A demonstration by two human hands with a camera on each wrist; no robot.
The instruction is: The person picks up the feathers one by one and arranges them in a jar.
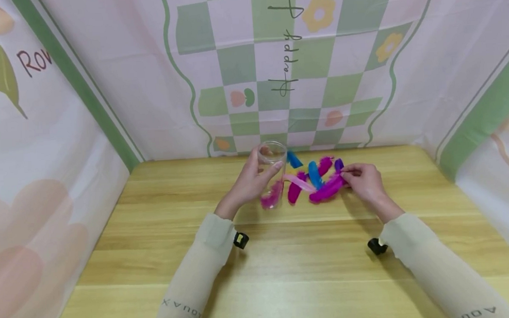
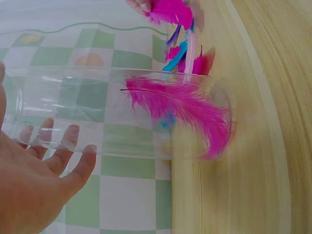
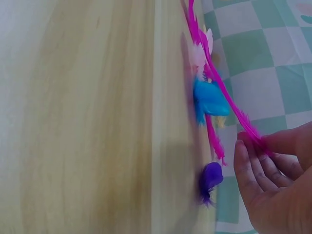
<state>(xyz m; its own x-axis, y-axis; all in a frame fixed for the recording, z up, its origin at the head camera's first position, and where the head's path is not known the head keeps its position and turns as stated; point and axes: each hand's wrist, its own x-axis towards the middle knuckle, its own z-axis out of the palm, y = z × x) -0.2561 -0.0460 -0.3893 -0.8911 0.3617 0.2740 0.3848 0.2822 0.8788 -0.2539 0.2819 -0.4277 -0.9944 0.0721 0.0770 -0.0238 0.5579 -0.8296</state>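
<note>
My left hand [image 1: 249, 181] grips a clear plastic cup [image 2: 97, 105] that stands upright on the table, thumb on its near side and fingers round the far side. Inside, a magenta feather [image 2: 183, 105] lies curved against the bottom of the wall. To the cup's right, my right hand [image 1: 365, 184] pinches the quill end of another magenta feather [image 1: 328, 189] between thumb and fingertips. That feather reaches leftward over the loose pile. A blue feather [image 1: 314, 174], a light pink feather [image 1: 300, 181] and a purple feather [image 3: 211, 176] lie close by.
More feathers lie beside the cup, among them a dark magenta feather [image 1: 297, 189] and a second blue feather [image 1: 294, 159]. The wooden table [image 1: 304, 258] ends at a checked cloth backdrop [image 1: 270, 65]. Cloth also hangs at both sides.
</note>
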